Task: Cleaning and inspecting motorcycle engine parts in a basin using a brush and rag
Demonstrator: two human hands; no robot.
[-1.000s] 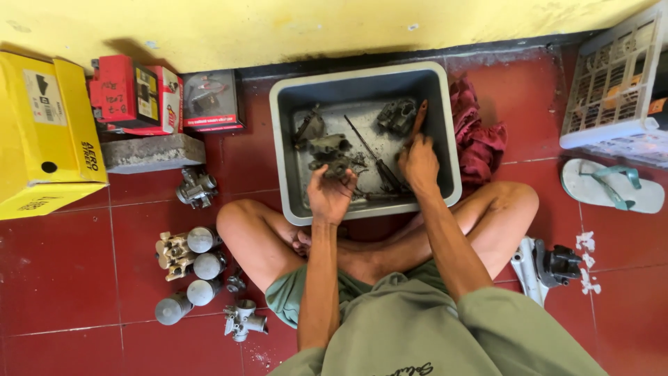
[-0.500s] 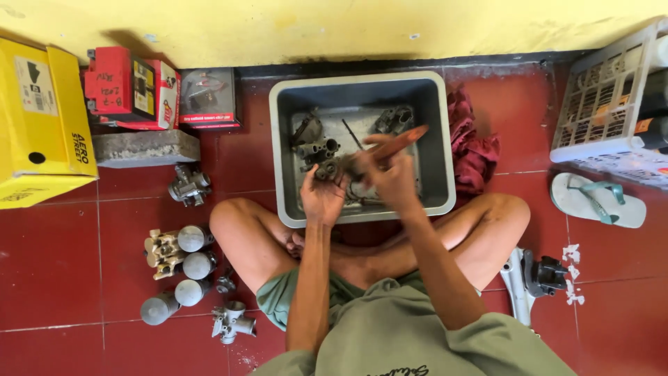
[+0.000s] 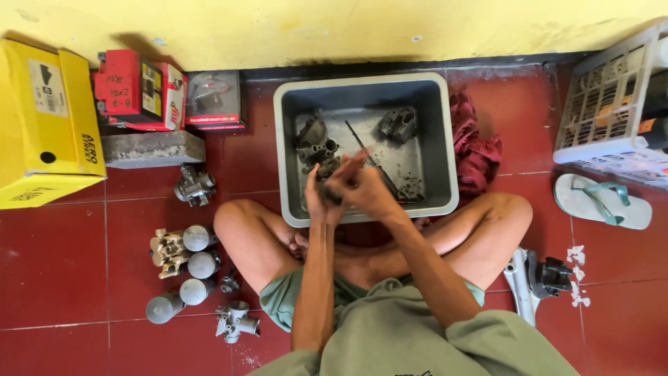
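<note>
Head view, only one: person sits cross-legged on the red tile floor (image 3: 56,278), grey plastic tub (image 3: 435,139) right in front of the crossed legs, against the yellow wall. Both hands are together over the tub's near edge. Left hand (image 3: 316,198) is curled closed around a small dark metal part (image 3: 327,170); the part sticks up out of that grip, over the tub's near-left area. Right hand (image 3: 362,188) is closed too, fingers pressed onto the same part from the right side and overlapping the left hand; what exactly it pinches is hidden by the fingers. A thin dark rod (image 3: 358,143) runs diagonally in the tub, its near end at the right hand; can't tell if that hand holds it. In the tub beyond the hands: a carburetor body (image 3: 313,136) at far left, another grey casting (image 3: 398,124) at far right, grit on the tub floor. Right of the tub: a crumpled dark-red rag (image 3: 474,143), then a white basket (image 3: 612,111) and a sandal (image 3: 602,202). Left of the tub: red cartons (image 3: 136,90), a yellow box (image 3: 45,118), a concrete block (image 3: 149,147), a loose carburetor (image 3: 195,186), and a cluster of grey metal cylinders (image 3: 191,261) nearer the left knee.
</note>
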